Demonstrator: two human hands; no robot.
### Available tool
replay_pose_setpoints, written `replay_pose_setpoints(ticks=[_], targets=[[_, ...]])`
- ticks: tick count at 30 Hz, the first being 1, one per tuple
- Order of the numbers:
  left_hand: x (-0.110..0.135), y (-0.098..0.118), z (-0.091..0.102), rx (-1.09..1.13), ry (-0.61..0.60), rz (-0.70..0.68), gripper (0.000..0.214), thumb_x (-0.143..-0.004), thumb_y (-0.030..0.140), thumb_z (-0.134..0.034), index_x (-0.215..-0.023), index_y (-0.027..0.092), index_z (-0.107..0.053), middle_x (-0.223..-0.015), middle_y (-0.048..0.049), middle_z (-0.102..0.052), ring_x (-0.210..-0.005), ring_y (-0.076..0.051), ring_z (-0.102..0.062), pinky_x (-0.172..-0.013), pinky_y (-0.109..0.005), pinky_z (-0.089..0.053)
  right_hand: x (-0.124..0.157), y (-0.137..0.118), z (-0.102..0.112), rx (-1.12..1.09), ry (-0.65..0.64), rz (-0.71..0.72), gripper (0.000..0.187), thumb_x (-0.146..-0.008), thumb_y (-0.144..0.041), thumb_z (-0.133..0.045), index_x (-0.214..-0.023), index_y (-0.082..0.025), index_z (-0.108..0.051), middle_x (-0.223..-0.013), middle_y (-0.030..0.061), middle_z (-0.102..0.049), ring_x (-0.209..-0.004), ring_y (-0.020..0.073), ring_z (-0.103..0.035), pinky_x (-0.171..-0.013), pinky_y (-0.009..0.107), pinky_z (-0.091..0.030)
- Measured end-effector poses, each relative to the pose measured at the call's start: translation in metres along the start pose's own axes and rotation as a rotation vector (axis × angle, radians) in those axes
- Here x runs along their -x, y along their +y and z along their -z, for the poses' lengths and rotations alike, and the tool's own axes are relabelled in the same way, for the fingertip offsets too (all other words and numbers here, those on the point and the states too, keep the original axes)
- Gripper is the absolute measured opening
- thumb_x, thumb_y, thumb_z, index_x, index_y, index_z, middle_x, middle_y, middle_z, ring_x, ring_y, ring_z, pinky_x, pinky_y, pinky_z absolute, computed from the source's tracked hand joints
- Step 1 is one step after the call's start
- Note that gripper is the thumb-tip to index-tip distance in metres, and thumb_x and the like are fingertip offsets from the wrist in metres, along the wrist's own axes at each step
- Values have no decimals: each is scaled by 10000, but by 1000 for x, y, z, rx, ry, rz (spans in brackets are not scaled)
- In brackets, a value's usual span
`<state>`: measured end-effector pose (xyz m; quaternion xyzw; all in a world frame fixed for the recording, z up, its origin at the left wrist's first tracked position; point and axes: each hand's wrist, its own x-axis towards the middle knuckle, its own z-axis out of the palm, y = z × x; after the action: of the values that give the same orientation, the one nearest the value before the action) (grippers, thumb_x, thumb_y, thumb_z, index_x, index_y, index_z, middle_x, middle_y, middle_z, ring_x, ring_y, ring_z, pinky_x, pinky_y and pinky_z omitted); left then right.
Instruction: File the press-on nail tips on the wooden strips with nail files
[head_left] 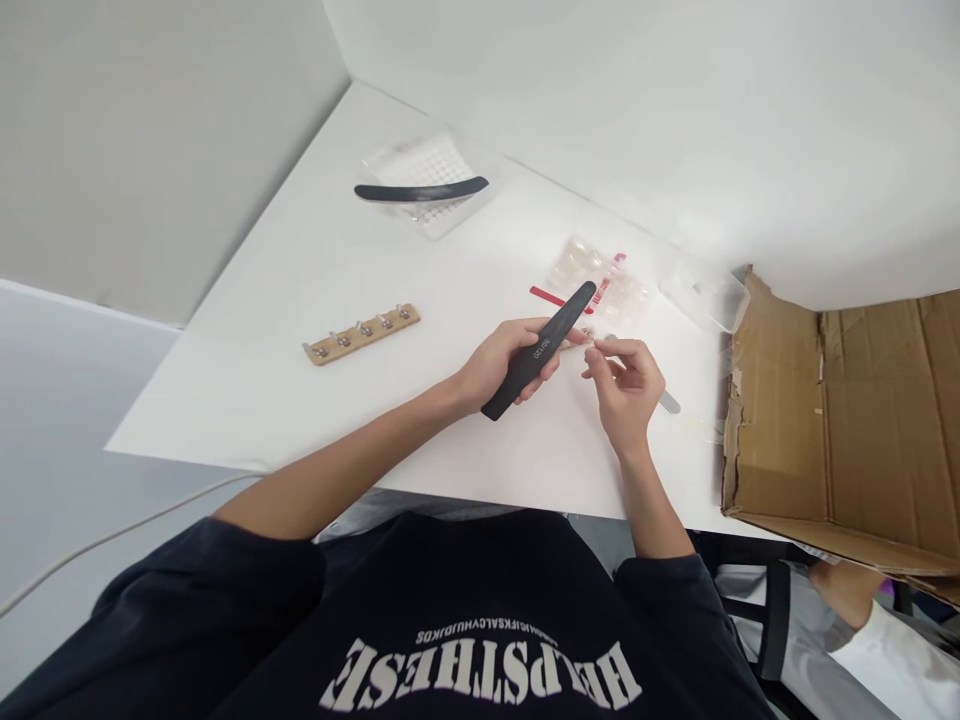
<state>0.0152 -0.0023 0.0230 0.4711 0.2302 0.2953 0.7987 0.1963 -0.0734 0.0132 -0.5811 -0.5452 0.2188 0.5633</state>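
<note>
My left hand (pixel 491 370) is closed around a black nail file (pixel 541 348), marked with a number and slanting up to the right. Close beside it, my right hand (pixel 628 388) pinches thumb and forefinger together; whatever is between them is too small to make out. Partly hidden behind the fingers lies a small wooden strip (pixel 577 338). A grey flat stick (pixel 670 402) pokes out from behind my right hand. Left of my hands rests a wooden nail-tip stand (pixel 362 333) with several clear tips on metal holders.
Toward the back, a curved black file (pixel 421 190) lies over a plastic packet (pixel 431 222). A clear bag (pixel 574 262) with red strips (pixel 546 296) and a transparent box (pixel 705 290) lie beyond my hands. A cardboard box (pixel 780 400) stands right; another person's arm (pixel 847 592) shows below it.
</note>
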Motion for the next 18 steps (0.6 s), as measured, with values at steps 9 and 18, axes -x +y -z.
replay_pose_setpoints(ticks=[9,18], targets=[[1,6,-1,104,-4,89,432,-910,308,-424,-1151,82,-703,-649,11,-543,-394,-100,-441,-374,-240,-372,1,-2,0,-59,-31,-15,122,-946,-389,-774,-974,-276,-736,-921,0,-725,-816,162,-712,-586,313,-670],[1,4,2,194,-37,103,384,-923,292,-421,-1109,90,-689,-658,11,-538,-381,-99,-448,-363,-236,-359,1,-2,0,-51,-83,10,79,-969,-344,-750,-1004,-279,-721,-959,0,-736,-856,164,-729,-591,301,-678]])
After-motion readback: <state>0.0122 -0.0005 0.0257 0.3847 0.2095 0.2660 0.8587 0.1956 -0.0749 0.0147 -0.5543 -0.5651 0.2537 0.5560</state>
